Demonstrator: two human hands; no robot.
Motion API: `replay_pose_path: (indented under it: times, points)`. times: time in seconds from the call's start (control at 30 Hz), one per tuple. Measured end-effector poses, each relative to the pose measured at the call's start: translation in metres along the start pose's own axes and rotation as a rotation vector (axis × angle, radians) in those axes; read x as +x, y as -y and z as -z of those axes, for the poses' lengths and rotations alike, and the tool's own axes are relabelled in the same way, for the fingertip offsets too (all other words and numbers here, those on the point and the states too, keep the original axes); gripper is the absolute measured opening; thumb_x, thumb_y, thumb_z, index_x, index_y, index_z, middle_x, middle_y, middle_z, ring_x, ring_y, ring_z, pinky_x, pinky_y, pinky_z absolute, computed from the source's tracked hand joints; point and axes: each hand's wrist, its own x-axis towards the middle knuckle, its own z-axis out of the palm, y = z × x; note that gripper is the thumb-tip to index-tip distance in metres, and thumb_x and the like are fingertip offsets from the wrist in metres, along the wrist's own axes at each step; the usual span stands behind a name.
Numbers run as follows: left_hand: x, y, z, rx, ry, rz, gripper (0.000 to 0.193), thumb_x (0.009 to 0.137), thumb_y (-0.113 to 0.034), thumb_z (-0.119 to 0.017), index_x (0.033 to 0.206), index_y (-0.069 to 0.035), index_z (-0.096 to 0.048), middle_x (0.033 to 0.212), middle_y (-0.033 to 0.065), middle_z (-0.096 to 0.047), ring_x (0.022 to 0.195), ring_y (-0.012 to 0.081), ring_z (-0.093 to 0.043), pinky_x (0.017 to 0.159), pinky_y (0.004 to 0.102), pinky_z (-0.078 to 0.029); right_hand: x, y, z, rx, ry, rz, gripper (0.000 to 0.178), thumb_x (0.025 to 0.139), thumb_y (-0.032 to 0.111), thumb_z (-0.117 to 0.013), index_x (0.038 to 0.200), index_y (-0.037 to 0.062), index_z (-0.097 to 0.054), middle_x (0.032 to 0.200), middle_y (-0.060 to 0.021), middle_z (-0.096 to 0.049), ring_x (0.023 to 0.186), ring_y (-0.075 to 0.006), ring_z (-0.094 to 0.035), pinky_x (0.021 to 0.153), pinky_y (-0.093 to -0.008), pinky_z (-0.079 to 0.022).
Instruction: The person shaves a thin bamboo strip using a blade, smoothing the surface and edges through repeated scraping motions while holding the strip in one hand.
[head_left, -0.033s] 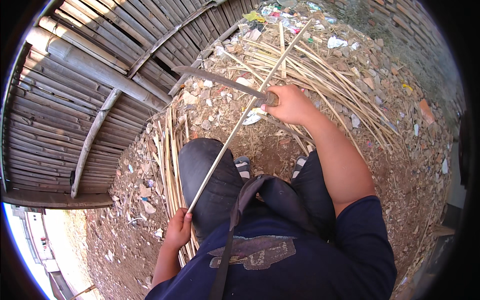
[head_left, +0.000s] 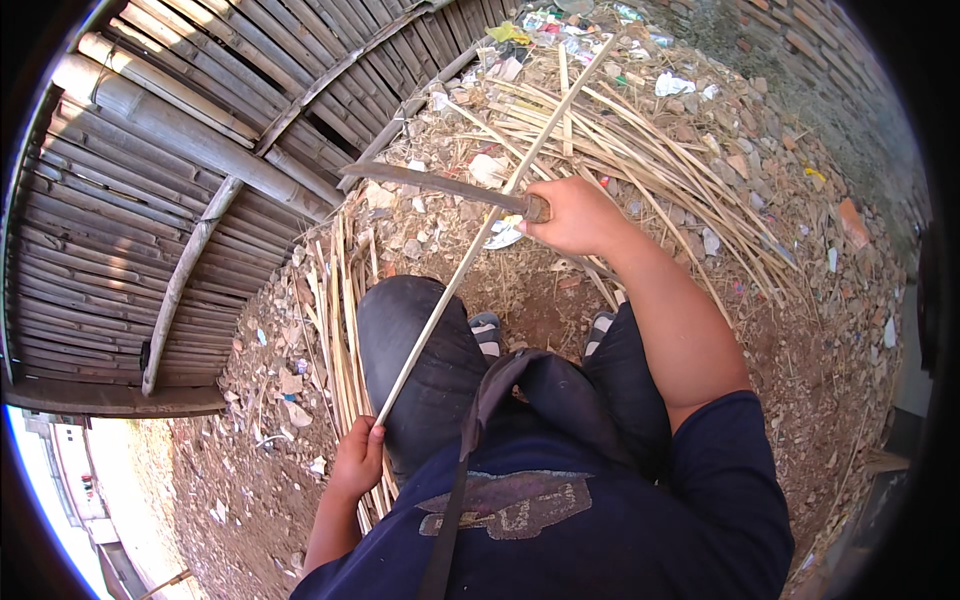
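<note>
My left hand is closed around the lower end of a long, pale split-bamboo strip, beside my left thigh. The strip slants up and away to the right, past my knee. My right hand grips the short handle of a long-bladed knife, its dark, worn blade pointing left. Near the handle the blade crosses the strip; whether its edge bites into the strip I cannot tell. Under my right hand, part of another dark stick on the ground is hidden.
A pile of bamboo strips lies ahead to the right, and a narrower bundle lies left of my left leg. A bamboo-slat wall rises on the left. Rubble and litter cover the ground toward a brick wall.
The knife has turned a little, its tip now lower in the picture and its blade flatter. My right hand has shifted slightly down and left. My left hand stays in place.
</note>
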Motion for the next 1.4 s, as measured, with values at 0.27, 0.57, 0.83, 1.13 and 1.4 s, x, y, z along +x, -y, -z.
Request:
replay_pose_path:
  times: [0.27,0.57,0.83,1.13,1.4]
  points:
    - [0.002,-0.022,-0.002,-0.042,-0.043,-0.012,0.028,0.109,-0.027,-0.052,0.103,0.0,-0.058,0.072,0.0175,-0.063,0.066,0.0318,-0.063,0.065,0.0419,-0.049,0.004,0.002,-0.022,-0.223,0.257,0.046,0.037,0.084,0.033,-0.076,0.116,0.0142,-0.073,0.104,-0.0181,-0.073,0.101,-0.038,-0.07,0.087,-0.05,-0.056]
    - [0.004,-0.022,-0.017,0.307,-0.238,-0.016,0.029,0.106,-0.031,-0.057,0.095,-0.005,-0.061,0.07,0.0222,-0.065,0.066,0.0464,-0.066,0.059,0.0551,-0.049,-0.004,0.011,-0.028,-0.281,0.268,0.148,0.039,0.081,0.033,-0.08,0.113,0.0117,-0.075,0.095,-0.0202,-0.073,0.093,-0.0398,-0.071,0.081,-0.0493,-0.055]
    - [0.005,-0.014,-0.026,0.434,-0.327,-0.065,0.026,0.103,-0.033,-0.061,0.094,-0.008,-0.061,0.069,0.0204,-0.065,0.063,0.0446,-0.066,0.056,0.0534,-0.051,0.014,-0.02,-0.027,-0.22,0.188,-0.023,0.037,0.084,0.028,-0.076,0.116,0.0105,-0.072,0.105,-0.0183,-0.073,0.103,-0.0378,-0.07,0.09,-0.0494,-0.055]
    - [0.016,0.002,-0.021,0.432,-0.329,-0.155,0.025,0.103,-0.032,-0.061,0.099,-0.008,-0.061,0.071,0.0203,-0.067,0.065,0.0444,-0.067,0.057,0.054,-0.052,0.035,-0.047,-0.028,-0.215,0.291,-0.102,0.042,0.083,0.032,-0.077,0.118,0.0086,-0.072,0.114,-0.0181,-0.073,0.102,-0.0364,-0.071,0.09,-0.0468,-0.056]
    - [0.009,-0.012,-0.021,0.378,-0.241,-0.027,0.029,0.106,-0.034,-0.054,0.097,-0.006,-0.058,0.074,0.0239,-0.066,0.067,0.0479,-0.065,0.06,0.0577,-0.05,0.006,0.009,-0.03,-0.23,0.213,-0.015,0.038,0.083,0.022,-0.072,0.119,0.0136,-0.073,0.105,-0.0168,-0.074,0.101,-0.0367,-0.071,0.089,-0.048,-0.056]
